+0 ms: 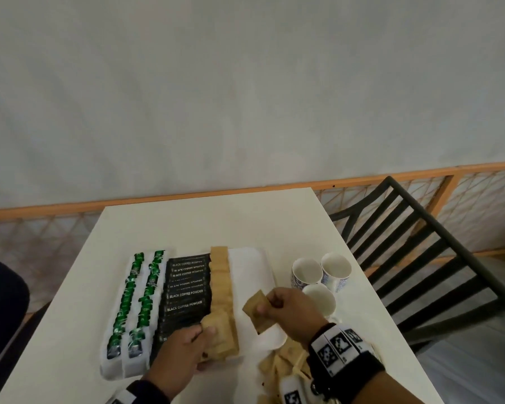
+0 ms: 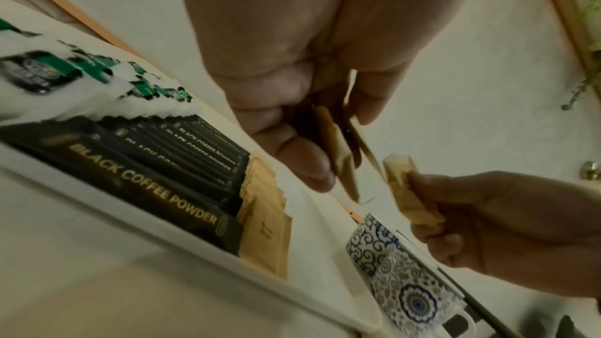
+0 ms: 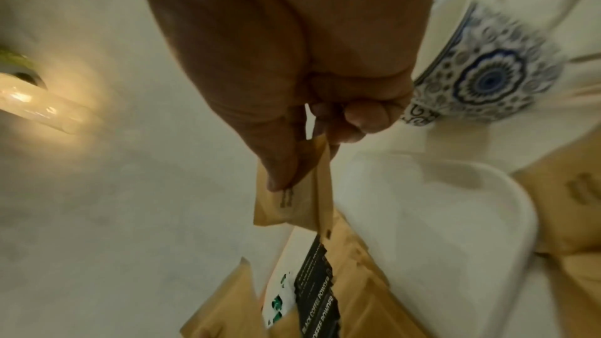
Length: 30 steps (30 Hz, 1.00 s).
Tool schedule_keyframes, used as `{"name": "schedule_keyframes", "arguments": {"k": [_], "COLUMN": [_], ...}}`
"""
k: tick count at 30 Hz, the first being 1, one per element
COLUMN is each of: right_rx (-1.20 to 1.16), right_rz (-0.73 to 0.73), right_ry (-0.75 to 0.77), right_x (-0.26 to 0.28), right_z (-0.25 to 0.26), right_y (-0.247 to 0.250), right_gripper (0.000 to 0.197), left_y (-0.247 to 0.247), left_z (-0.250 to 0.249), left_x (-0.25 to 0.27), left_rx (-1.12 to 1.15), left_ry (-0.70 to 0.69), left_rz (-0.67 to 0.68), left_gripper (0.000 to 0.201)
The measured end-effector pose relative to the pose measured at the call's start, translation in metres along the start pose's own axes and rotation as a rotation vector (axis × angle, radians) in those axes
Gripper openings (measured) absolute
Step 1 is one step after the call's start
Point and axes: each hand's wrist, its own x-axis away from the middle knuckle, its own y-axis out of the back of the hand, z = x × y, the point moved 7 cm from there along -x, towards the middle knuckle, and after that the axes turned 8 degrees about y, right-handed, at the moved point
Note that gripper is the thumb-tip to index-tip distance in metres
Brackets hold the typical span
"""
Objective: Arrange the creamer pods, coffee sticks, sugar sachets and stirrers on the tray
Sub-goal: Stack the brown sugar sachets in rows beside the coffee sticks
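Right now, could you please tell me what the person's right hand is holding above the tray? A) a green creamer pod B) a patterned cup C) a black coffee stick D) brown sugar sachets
D: the right hand pinches brown sugar sachets over the bare right part of the tray, while the cups stand untouched beside it.

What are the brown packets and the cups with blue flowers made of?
The brown packets look like plain kraft paper: dull, tan, flat, with crimped edges. That is only a guess from the look.

The cups look like glazed pottery: smooth, shiny white inside, with a blue pattern printed on the outside.

The left hand and the right hand each hold packets.
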Motion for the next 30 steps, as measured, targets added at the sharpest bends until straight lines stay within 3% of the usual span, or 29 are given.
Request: {"name": "schedule_keyframes", "arguments": {"k": [4, 6, 11, 14, 15, 17, 19, 23, 30], "right_rx": [-0.045, -0.091, -0.102, -0.101, -0.101, -0.056, 0.032, 0.218, 0.309], "right_rz": [-0.04, -0.06, -0.095, -0.085, -0.092, -0.124, -0.102, -0.109, -0.081], "right_ry": [-0.1, -0.159, -0.227, -0.252, -0.256, -0.251, -0.25, -0.218, -0.212], "right_x": [-0.042, -0.065, -0.127, -0.155, -0.163, -0.173, -0.184, -0.198, -0.207], "right_z": [-0.004, -0.009, -0.03, -0.037, -0.041, -0.037, -0.041, -0.04, -0.044], "right_y": [-0.01, -0.014, -0.023, -0.027, -0.028, -0.023, -0.026, -0.026, -0.035], "right_gripper": [0.019, 0.016, 0.007, 0.008, 0.011, 0.016, 0.019, 0.016, 0.02], "left_y": [0.018, 0.024, 0.04, 0.041, 0.045, 0.048, 0.051, 0.051, 0.049], "left_z": [-0.01, -0.019, -0.029, -0.038, -0.036, -0.039, -0.039, -0.037, -0.041], "left_x": [-0.028, -0.038, -0.062, -0.064, -0.07, -0.08, -0.091, -0.104, -0.11], "left_rx": [-0.095, -0.116, -0.151, -0.125, -0.085, -0.076, -0.09, -0.027, 0.091], "left_ry": [0.02, 0.054, 0.086, 0.123, 0.105, 0.064, 0.109, 0.196, 0.134], "left_rz": [-0.08, -0.087, -0.09, 0.119, 0.128, 0.065, -0.065, -0.079, -0.121], "left_gripper": [0.03, 0.024, 0.033, 0.023, 0.02, 0.018, 0.023, 0.025, 0.022]}}
